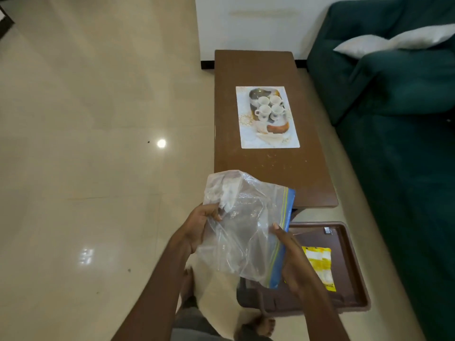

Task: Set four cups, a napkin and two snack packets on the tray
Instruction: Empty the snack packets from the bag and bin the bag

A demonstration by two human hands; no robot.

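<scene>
Above the tray (355,271), left hand (203,226) and right hand (294,258) pinched the zip-lock bag (246,217); slack film could slip free.

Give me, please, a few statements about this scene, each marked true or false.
1. The left hand and right hand both hold the bag. True.
2. A yellow packet lies on the tray. True.
3. The tray sits on the sofa. False: it sits low by the near end of the table, beside the sofa.
4. The bag's zip edge is red. False: it is blue.
5. A white cushion lies on the sofa. True.
</scene>
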